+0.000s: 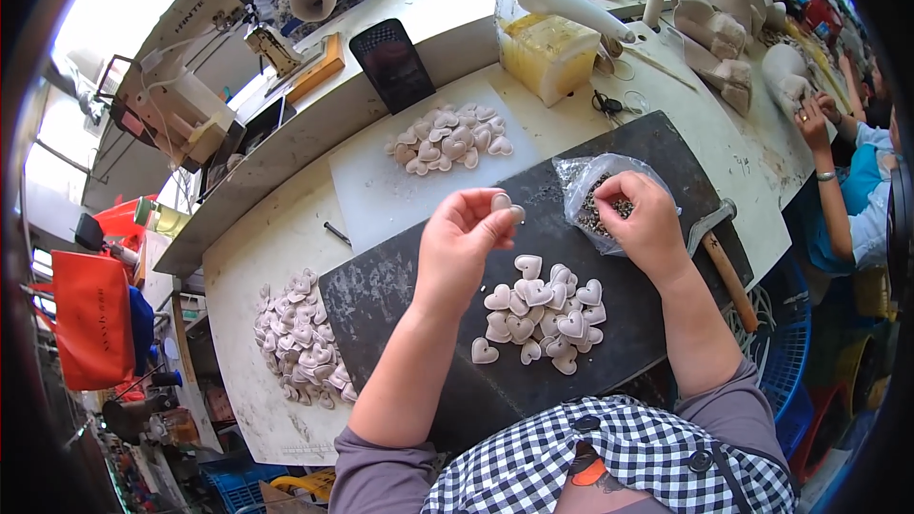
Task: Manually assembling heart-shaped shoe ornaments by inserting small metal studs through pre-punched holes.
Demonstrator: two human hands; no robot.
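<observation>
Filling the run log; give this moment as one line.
left hand: holds heart piece | right hand: in bag of studs | heart pile: on dark slab

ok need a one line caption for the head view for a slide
Left hand pinches a heart-shaped piece above a dark mat while the right hand reaches into a clear bag.

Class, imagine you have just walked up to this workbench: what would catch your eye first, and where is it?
First, the left hand raised over the dark slab, pinching one small pale heart piece in its fingers. Just below it lies a heap of hearts on that slab, with a bigger pile at the left on the white table. The right hand reaches into a clear bag of small dark bits.
</observation>
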